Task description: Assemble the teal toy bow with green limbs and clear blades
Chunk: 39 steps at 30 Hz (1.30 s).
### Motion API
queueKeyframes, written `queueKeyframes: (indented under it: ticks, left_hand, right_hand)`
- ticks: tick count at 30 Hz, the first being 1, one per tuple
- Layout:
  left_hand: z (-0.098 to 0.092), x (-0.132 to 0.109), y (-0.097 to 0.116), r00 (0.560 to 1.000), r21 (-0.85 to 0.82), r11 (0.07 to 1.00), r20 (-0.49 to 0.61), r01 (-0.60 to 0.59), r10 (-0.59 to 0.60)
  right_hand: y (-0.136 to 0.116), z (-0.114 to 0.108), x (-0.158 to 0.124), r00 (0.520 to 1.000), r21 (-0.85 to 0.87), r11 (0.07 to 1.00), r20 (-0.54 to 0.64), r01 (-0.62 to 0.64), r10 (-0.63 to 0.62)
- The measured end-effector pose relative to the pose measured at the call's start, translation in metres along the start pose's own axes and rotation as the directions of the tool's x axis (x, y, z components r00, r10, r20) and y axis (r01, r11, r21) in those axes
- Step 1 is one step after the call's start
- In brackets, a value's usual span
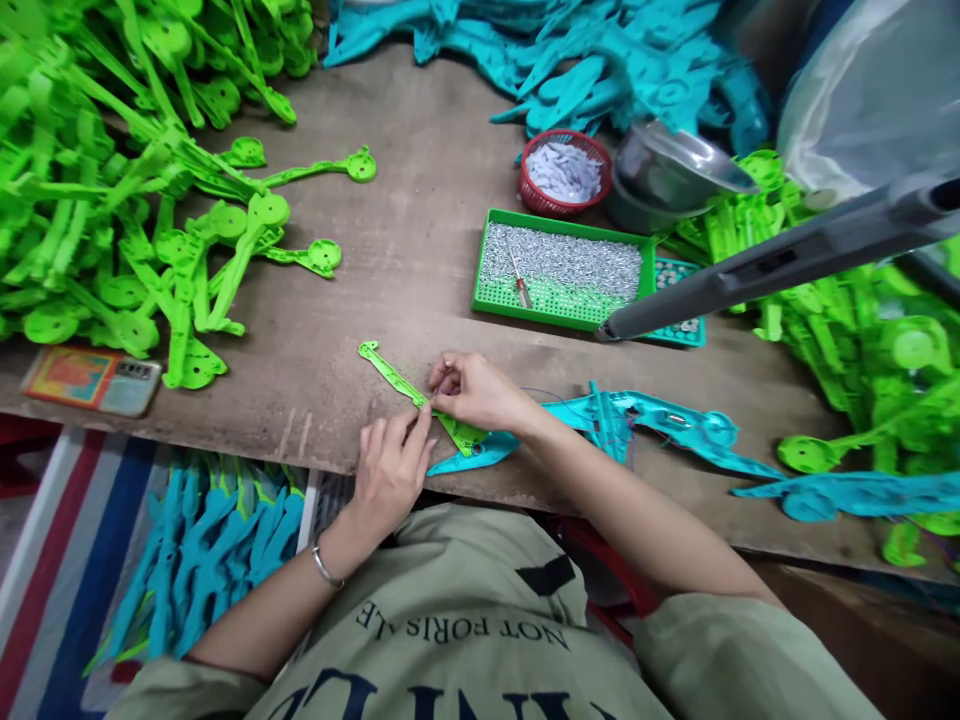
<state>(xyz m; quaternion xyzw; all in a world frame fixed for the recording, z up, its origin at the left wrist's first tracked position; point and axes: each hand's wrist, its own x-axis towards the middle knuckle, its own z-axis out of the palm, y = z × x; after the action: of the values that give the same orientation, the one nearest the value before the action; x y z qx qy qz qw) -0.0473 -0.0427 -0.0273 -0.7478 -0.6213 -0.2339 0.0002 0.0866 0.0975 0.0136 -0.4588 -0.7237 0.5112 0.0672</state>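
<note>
A slim bright-green plastic part with a small hooked end lies slanted at the table's front edge. My left hand is closed at its near side, thumb and forefinger touching its edge. Over the middle of the green part, my right hand is pinched; whatever its fingertips hold is too small or hidden to name. Beneath the wide end of the green part and my right forearm lies a teal plastic shell, hollow side up, with thin wires in it.
Green parts are heaped at left beside a phone. A green tray holds screws and a screwdriver. Behind it stand a red basket and metal bowl. A dark grey rod-like tool juts in from the right.
</note>
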Motion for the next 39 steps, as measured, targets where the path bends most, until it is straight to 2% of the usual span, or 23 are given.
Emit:
queueKeyframes:
  ticks: [6, 9, 11, 15, 18, 20, 22, 23, 25, 26, 27, 28, 30, 33, 36, 39]
  left_hand:
    - [0.003, 0.001, 0.004, 0.999, 0.091, 0.996, 0.046, 0.007, -0.011]
    - [0.002, 0.003, 0.006, 0.999, 0.135, 0.991, 0.039, -0.004, -0.001]
    - [0.002, 0.003, 0.006, 0.999, 0.131, 0.991, 0.051, 0.006, -0.012]
    - [0.001, 0.000, 0.002, 0.996, 0.034, 0.999, 0.077, 0.035, -0.037]
    - [0.000, -0.002, -0.002, 0.997, -0.117, 0.991, 0.042, 0.062, -0.058]
    - [0.000, -0.002, -0.003, 0.990, -0.280, 0.950, 0.001, 0.137, -0.142]
    - [0.000, 0.000, -0.001, 0.944, -0.501, 0.822, -0.029, 0.270, -0.328]
    - [0.000, 0.002, 0.001, 0.897, -0.623, 0.706, -0.014, 0.338, -0.442]
    - [0.001, 0.009, 0.006, 0.781, -0.818, 0.394, 0.104, 0.420, -0.616]
    - [0.001, 0.013, 0.009, 0.738, -0.872, 0.229, 0.195, 0.432, -0.646]
    - [0.002, 0.018, 0.012, 0.712, -0.897, 0.079, 0.289, 0.435, -0.640]
    - [0.003, 0.023, 0.014, 0.703, -0.900, -0.047, 0.370, 0.433, -0.607]
    - [0.006, 0.032, 0.019, 0.698, -0.876, -0.226, 0.478, 0.427, -0.533]
    - [0.011, 0.040, 0.021, 0.672, -0.846, -0.337, 0.534, 0.414, -0.514]
    - [0.015, 0.040, 0.021, 0.648, -0.837, -0.362, 0.546, 0.409, -0.531]
    - [0.016, 0.037, 0.019, 0.659, -0.837, -0.369, 0.546, 0.405, -0.517]
  right_hand:
    - [0.012, -0.001, -0.004, 0.997, 0.225, 0.974, 0.083, -0.014, -0.005]
    - [0.012, 0.000, -0.007, 0.997, 0.196, 0.981, 0.070, 0.009, -0.023]
    - [0.008, 0.000, -0.011, 0.998, 0.115, 0.993, 0.035, 0.039, -0.043]
    - [0.002, 0.003, -0.018, 0.995, -0.044, 0.994, -0.021, 0.096, -0.097]
    - [0.004, 0.004, -0.022, 0.992, -0.006, 0.993, -0.036, 0.119, -0.119]
    - [0.008, 0.005, -0.023, 0.990, 0.038, 0.991, -0.054, 0.129, -0.127]
    - [0.012, 0.006, -0.024, 0.987, 0.082, 0.987, -0.086, 0.139, -0.132]
    - [0.014, 0.006, -0.025, 0.985, 0.106, 0.983, -0.105, 0.149, -0.138]
    - [0.017, 0.007, -0.028, 0.978, 0.157, 0.971, -0.137, 0.178, -0.157]
    - [0.017, 0.008, -0.029, 0.974, 0.180, 0.964, -0.151, 0.197, -0.170]
    - [0.018, 0.008, -0.031, 0.969, 0.199, 0.956, -0.165, 0.216, -0.185]
    - [0.018, 0.008, -0.033, 0.964, 0.210, 0.949, -0.176, 0.235, -0.200]
    - [0.017, 0.008, -0.036, 0.956, 0.208, 0.941, -0.182, 0.268, -0.232]
    - [0.014, 0.007, -0.042, 0.951, 0.159, 0.943, -0.155, 0.292, -0.268]
    - [0.012, 0.007, -0.049, 0.949, 0.099, 0.950, -0.144, 0.297, -0.282]
    - [0.012, 0.011, -0.054, 0.943, 0.037, 0.957, -0.183, 0.288, -0.277]
